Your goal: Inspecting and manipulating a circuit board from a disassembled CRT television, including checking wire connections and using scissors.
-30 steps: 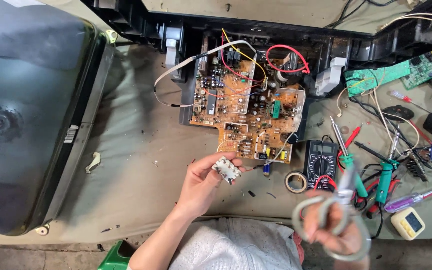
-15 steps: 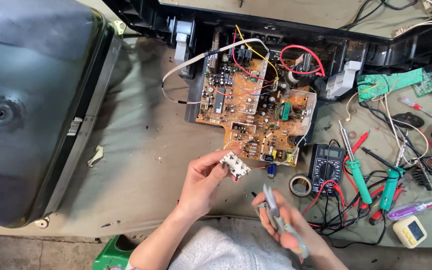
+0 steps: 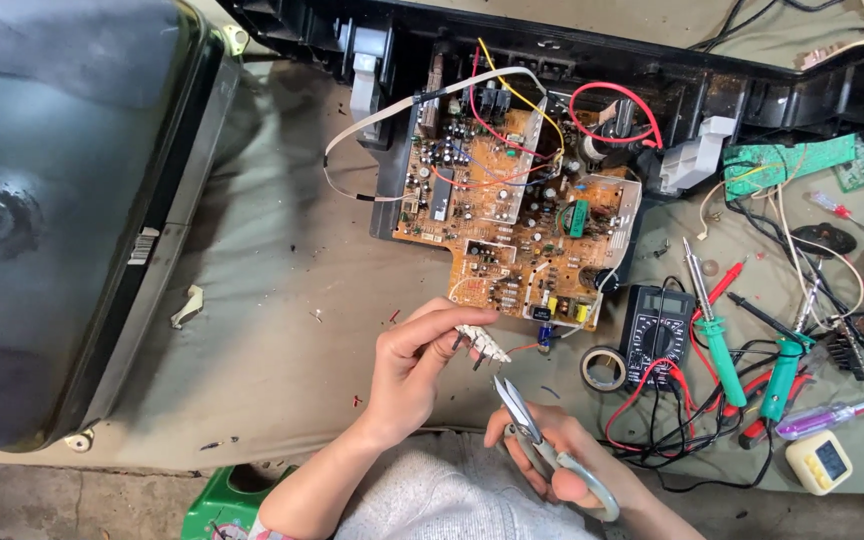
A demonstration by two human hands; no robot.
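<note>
Small white connector block (image 3: pixel 482 343) with short metal pins is sitting pinched at fingertip level, tilted, just below the lower edge of the brown circuit board; thin red lead is trailing off its right side. Scissors (image 3: pixel 542 445) with steel blades and grey loop handles are pointing up-left, blades slightly parted, tips lying just under the block, not clearly touching it.

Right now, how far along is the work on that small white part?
Done: the set is opened and the brown circuit board exposed. In hand: left hand pinches the small white component, wires trailing toward the board; right hand holds scissors, blades open just below it. Left: no cut visible yet.
</note>
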